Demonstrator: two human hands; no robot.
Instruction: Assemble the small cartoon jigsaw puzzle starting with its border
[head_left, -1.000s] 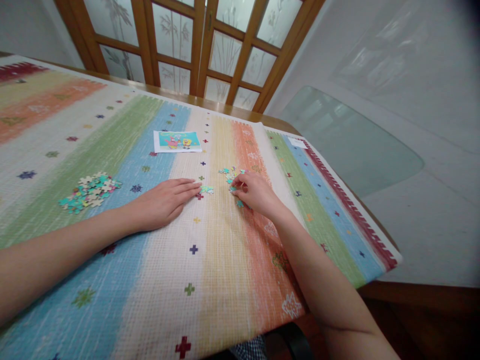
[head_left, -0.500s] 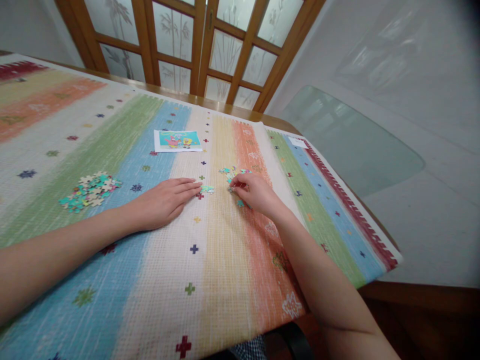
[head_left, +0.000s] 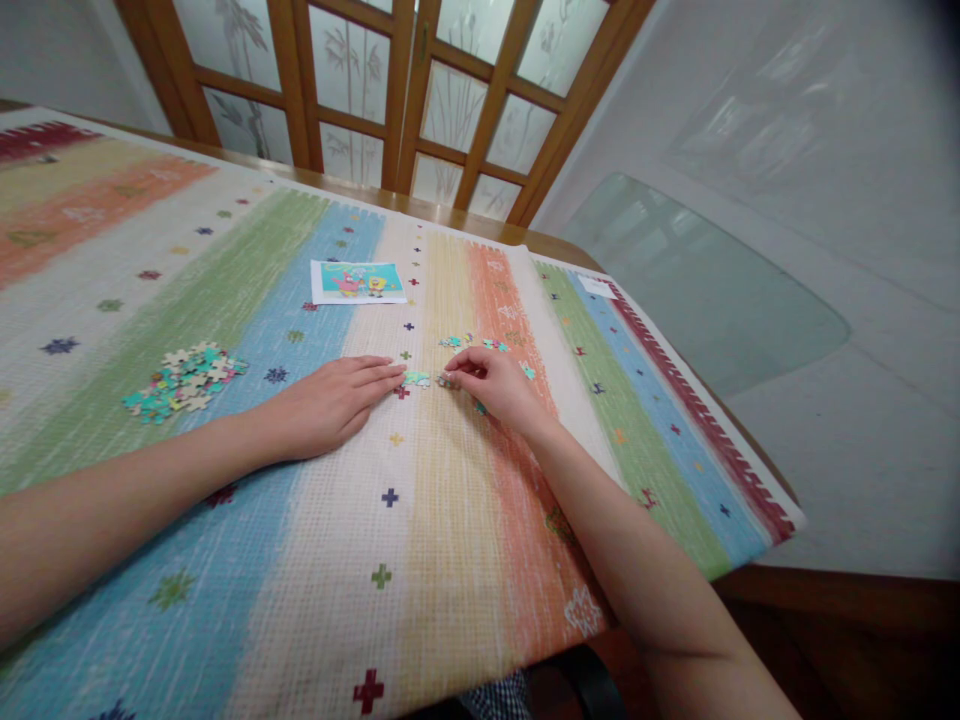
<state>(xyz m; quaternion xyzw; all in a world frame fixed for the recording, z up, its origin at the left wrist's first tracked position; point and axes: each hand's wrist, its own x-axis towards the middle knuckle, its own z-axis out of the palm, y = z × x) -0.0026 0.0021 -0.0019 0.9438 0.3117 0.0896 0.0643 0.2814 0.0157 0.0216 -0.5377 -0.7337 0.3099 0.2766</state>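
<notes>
My left hand [head_left: 337,405] lies flat on the tablecloth, its fingers stretched out. Their tips touch the left end of a small strip of joined jigsaw pieces [head_left: 417,379]. Just right of that strip, my right hand [head_left: 496,390] pinches a jigsaw piece [head_left: 445,380] between thumb and fingers; most of the piece is hidden. Behind the right hand lie several loose pieces [head_left: 452,342], and one teal piece [head_left: 529,371] rests to its right. Another piece is partly covered below the hand.
A heap of jigsaw pieces [head_left: 187,382] sits on the left, beyond my left forearm. Farther back lies a cartoon picture card [head_left: 360,283]. A white slip of paper [head_left: 597,287] is near the far right edge of the striped tablecloth [head_left: 330,580].
My right hand has moved a little left with the piece, closer to the joined strip. A teal piece now shows to its right. My left hand stays in place.
</notes>
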